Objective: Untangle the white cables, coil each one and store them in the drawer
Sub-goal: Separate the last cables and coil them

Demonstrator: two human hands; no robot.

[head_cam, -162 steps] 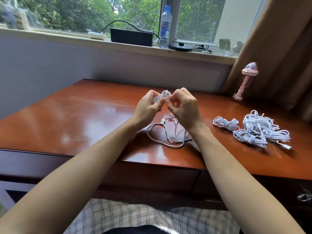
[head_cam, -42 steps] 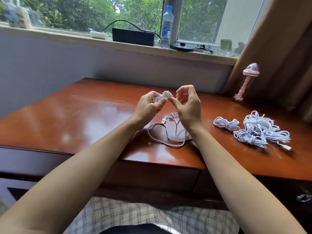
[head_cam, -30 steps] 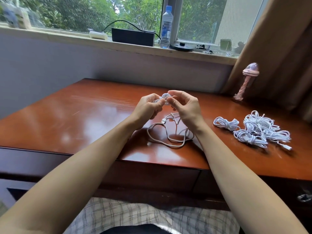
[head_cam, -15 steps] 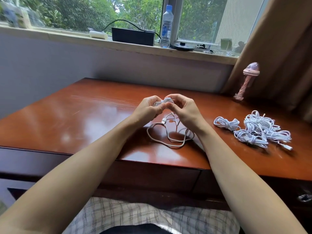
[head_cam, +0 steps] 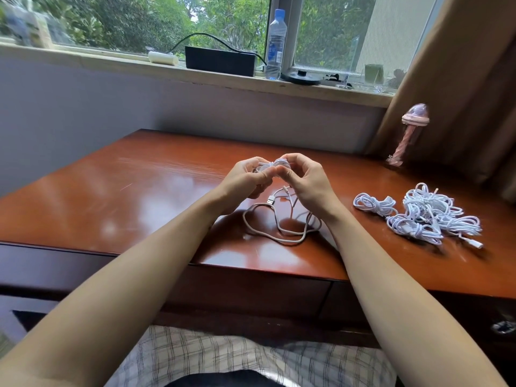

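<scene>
Both hands hold a small white cable coil (head_cam: 272, 165) just above the middle of the wooden desk (head_cam: 139, 196). My left hand (head_cam: 245, 181) grips its left side and my right hand (head_cam: 305, 182) pinches its right side, thumbs touching. The loose tail of this cable (head_cam: 279, 224) hangs down and loops on the desk under my wrists, its USB plug (head_cam: 270, 200) lying free. A pile of tangled white cables (head_cam: 430, 216) lies on the desk at the right, with one small bundle (head_cam: 374, 203) at its left edge. The drawer front (head_cam: 251, 289) below the desk edge is shut.
A pink striped stick-like object (head_cam: 405, 135) leans at the back right by a brown curtain (head_cam: 460, 79). On the windowsill stand a black box (head_cam: 220, 61) and a water bottle (head_cam: 276, 46). A metal handle (head_cam: 502, 326) shows at the lower right.
Both hands have sunk slightly toward the desk and closed together on the coil. My right hand's fingers, raised earlier, now curl over the coil's right side.
</scene>
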